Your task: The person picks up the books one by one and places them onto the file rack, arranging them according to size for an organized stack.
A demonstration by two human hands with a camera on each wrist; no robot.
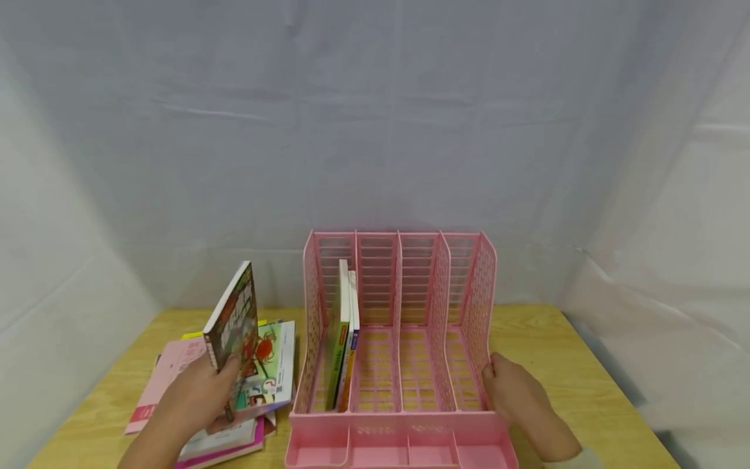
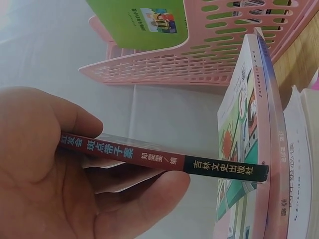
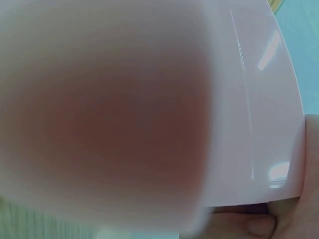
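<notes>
My left hand [image 1: 196, 397] grips a thin book [image 1: 234, 312] by its lower spine, holding it upright over the pile at the left. Its dark red and black spine [image 2: 124, 151] lies between thumb and fingers in the left wrist view. A pink file rack [image 1: 404, 422] with several upright slots stands in the middle of the table. At the rack's lower right side, my right hand [image 1: 518, 394] holds the edge. The right wrist view shows fingers [image 3: 234, 225] curled at the pink plastic [image 3: 269, 124], with a large blur covering much of it. A green book [image 1: 342, 326] leans in the leftmost slot.
Beside the green book stands another slim white book [image 1: 353, 306]. Left of the rack lies a loose pile with a crab-covered book [image 1: 284, 358], a pink booklet [image 1: 164, 378] and others. Shallow trays [image 1: 319, 449] run along the rack's front. Pale sheeting [image 1: 381, 130] hangs behind the table.
</notes>
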